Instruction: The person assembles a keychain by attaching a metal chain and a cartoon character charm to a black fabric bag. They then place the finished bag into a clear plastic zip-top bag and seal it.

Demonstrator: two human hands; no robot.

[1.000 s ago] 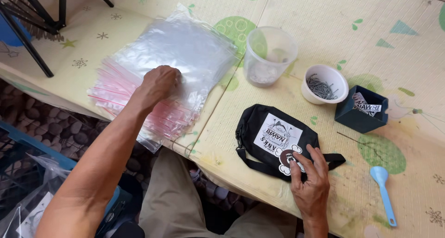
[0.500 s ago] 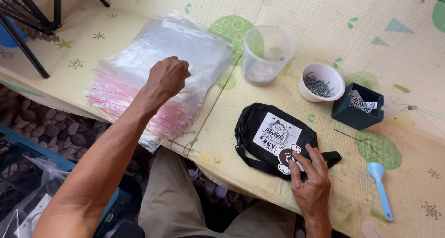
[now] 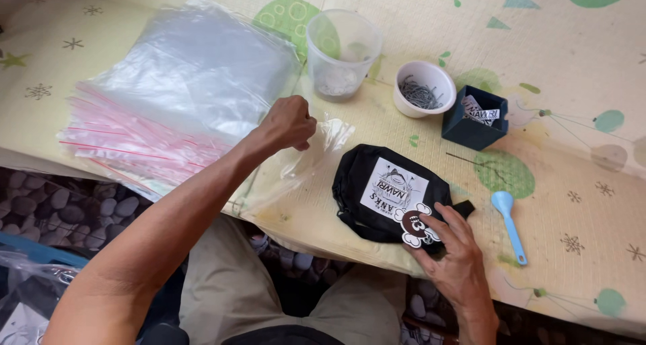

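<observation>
My left hand (image 3: 289, 123) is closed on one clear plastic zip bag (image 3: 306, 158), lifted off the stack of clear bags with pink seal strips (image 3: 168, 96) and held between the stack and the black pouch. The black fabric pouch (image 3: 387, 194) with a white printed patch lies near the mat's front edge. My right hand (image 3: 454, 254) rests on the pouch's right end, fingers touching a brown-and-white round tag (image 3: 414, 225) fixed to it.
A clear plastic cup (image 3: 340, 52), a white bowl of small metal pieces (image 3: 424, 89), a dark blue box with printed slips (image 3: 474, 116) and a light blue scoop (image 3: 509, 224) stand on the patterned mat (image 3: 572, 177). My knees are below the edge.
My left hand rose from the bag stack and moved right toward the pouch, pulling one clear bag with it. My right hand stayed on the pouch.
</observation>
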